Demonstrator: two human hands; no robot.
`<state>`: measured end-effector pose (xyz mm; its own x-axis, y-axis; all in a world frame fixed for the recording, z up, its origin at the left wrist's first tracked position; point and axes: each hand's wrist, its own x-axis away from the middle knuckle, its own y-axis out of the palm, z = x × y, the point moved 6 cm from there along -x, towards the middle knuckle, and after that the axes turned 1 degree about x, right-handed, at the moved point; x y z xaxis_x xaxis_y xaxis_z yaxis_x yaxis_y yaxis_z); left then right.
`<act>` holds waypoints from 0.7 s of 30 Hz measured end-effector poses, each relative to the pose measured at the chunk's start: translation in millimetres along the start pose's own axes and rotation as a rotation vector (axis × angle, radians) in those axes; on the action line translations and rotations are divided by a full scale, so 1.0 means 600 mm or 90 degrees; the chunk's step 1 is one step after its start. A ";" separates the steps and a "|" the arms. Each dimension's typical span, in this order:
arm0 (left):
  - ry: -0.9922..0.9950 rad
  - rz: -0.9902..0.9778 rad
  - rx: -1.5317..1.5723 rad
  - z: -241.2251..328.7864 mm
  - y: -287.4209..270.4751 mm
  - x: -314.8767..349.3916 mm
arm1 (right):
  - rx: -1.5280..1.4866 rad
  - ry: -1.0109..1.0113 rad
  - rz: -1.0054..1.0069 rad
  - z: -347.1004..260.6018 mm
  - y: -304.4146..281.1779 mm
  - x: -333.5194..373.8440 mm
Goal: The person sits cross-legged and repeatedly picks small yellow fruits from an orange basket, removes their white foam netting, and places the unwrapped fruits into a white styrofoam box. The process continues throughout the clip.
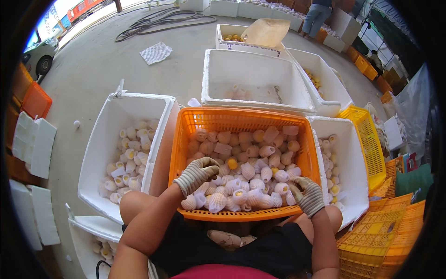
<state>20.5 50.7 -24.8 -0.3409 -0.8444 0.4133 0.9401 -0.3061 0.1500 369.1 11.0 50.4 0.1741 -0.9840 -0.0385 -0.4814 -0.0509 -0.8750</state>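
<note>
An orange plastic crate [241,116] sits between my knees, filled with several round fruits in white foam net sleeves [251,186]; a few bare yellow fruits [232,163] show among them. My left hand [197,173], in a striped knit glove, rests with curled fingers on the wrapped fruits at the crate's near left. My right hand [307,194], gloved the same way, is down among the fruits at the crate's near right corner. Whether either hand grips a fruit is hidden.
White foam boxes surround the crate: one at left [100,153] with wrapped fruits, one behind [255,74] nearly empty, one at right [353,167] with some fruits. Yellow and orange crates [371,232] stack at right. A person [318,16] stands far back. Hoses [158,21] lie on the concrete.
</note>
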 end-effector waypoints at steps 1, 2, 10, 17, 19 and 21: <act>-0.021 0.021 0.007 0.000 -0.005 0.004 | -0.061 0.012 0.011 -0.001 -0.003 -0.010; -0.023 0.032 0.004 0.004 -0.007 0.006 | -0.152 0.026 0.021 -0.002 -0.004 -0.021; 0.017 0.018 -0.007 0.027 -0.004 -0.054 | -0.301 0.272 0.044 0.235 0.119 -0.223; 0.003 0.014 -0.064 0.022 -0.002 -0.077 | -0.060 0.382 0.008 0.303 0.251 -0.338; 0.030 0.033 -0.098 0.015 -0.014 -0.073 | -0.018 0.505 -0.020 0.254 0.267 -0.354; 0.023 0.026 -0.112 0.014 -0.009 -0.079 | 0.058 0.569 -0.046 0.253 0.271 -0.352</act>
<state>31.7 95.9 -37.5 -0.3050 -0.8720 0.3829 0.9398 -0.3406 -0.0270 384.2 236.7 -156.9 -0.5493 -0.7468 0.3749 -0.4189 -0.1421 -0.8968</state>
